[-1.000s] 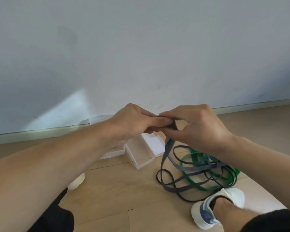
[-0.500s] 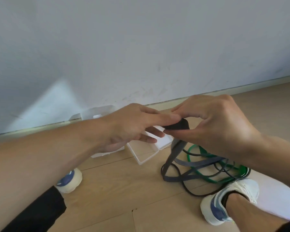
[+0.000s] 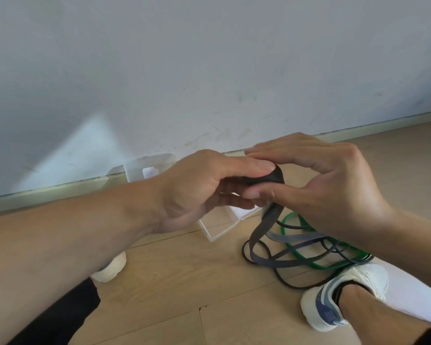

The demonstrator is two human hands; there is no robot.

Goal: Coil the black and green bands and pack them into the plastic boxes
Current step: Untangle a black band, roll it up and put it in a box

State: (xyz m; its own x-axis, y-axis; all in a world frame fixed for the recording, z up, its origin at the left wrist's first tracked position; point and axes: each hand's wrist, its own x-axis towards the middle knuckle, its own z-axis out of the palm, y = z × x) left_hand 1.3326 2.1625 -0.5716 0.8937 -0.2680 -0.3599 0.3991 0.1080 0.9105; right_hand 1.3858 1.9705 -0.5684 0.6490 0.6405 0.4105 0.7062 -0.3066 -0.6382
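Both hands raised over the floor: left hand [image 3: 204, 192] and right hand [image 3: 334, 195] pinch the small started coil of the black band [image 3: 271, 179], likely to keep it tight, its tail trailing onto the green band [image 3: 306, 260] beside the open box [image 3: 219, 227].

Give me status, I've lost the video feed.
Both hands, left and right, pinch black band coil. Tail tangled with green band. Open box waiting.

Plain pale grey scuffed wall [image 3: 209, 58] fills the upper frame, sunlit patch at left. Pale skirting board [image 3: 47, 192] below, light wooden plank floor [image 3: 172, 282] lower frame.
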